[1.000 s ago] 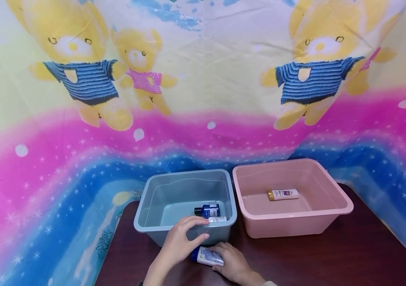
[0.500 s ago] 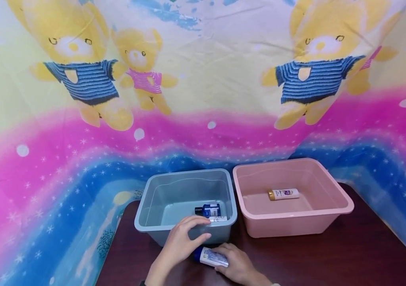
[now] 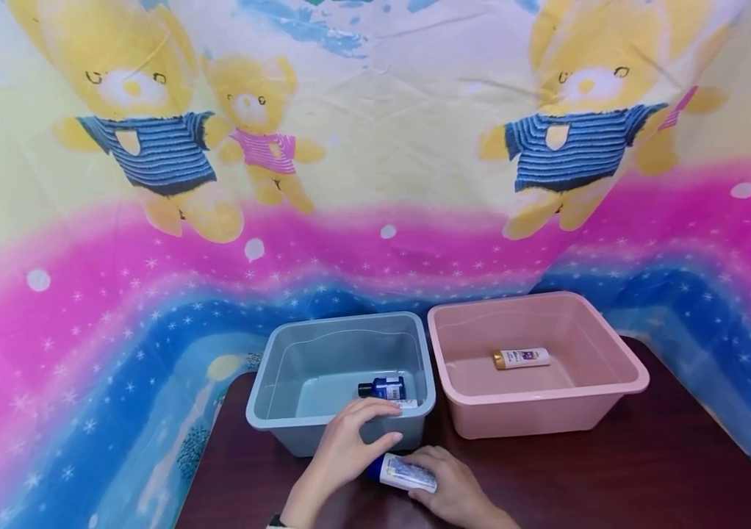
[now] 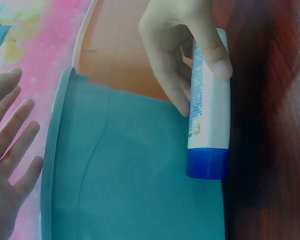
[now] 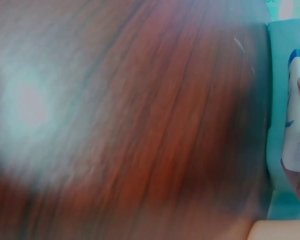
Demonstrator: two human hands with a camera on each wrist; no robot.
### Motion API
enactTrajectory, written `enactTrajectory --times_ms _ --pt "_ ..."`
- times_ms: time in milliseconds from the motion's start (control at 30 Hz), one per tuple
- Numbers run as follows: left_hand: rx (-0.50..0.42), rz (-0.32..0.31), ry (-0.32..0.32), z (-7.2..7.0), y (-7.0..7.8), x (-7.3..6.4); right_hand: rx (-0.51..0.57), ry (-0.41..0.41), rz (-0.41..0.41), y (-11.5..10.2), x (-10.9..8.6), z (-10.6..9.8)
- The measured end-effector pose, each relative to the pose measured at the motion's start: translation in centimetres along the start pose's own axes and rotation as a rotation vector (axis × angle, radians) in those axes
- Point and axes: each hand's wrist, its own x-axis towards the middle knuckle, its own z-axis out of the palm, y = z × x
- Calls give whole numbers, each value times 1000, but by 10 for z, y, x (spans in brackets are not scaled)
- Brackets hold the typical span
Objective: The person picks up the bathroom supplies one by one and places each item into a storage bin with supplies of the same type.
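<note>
My right hand (image 3: 451,488) grips a white bottle with a blue cap (image 3: 408,474) near the front of the blue-grey tub. Seen in the left wrist view, the fingers and thumb of that hand clasp the white bottle (image 4: 210,115) by its body, with the cap pointing away from the palm. In the right wrist view only part of the bottle (image 5: 296,125) shows at the right edge. My left hand (image 3: 349,444) hovers by the tub's front rim, thumb and fingers apart, holding nothing. Its spread fingers also show in the left wrist view.
The blue-grey tub (image 3: 263,389) holds a dark blue bottle (image 3: 385,388) with a black cap and a white item (image 3: 405,403). Beside it, the pink tub (image 3: 514,419) holds a white bottle with a gold cap (image 3: 522,358). Both stand on a dark wooden table (image 3: 580,477) against a printed cloth (image 3: 375,184).
My right hand has shifted slightly to the right with the white bottle. My left hand has drifted right as well, still holding nothing.
</note>
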Motion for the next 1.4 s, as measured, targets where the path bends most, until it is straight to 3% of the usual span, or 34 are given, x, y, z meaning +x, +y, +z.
enactTrajectory --times_ms 200,400,600,833,1000,1400 --pt "17 27 0 8 5 4 -45 40 -78 3 -8 -6" --pt "45 65 9 15 10 10 -62 32 -74 3 -14 -15" --pt "46 53 15 24 12 17 -82 87 -108 6 -18 -21" --pt "63 43 4 34 12 26 -98 112 -64 9 -24 -26" --pt "69 36 -2 39 15 33 -107 151 -76 10 -29 -32" --pt "97 40 -54 48 20 43 -147 238 -92 15 -43 -48"
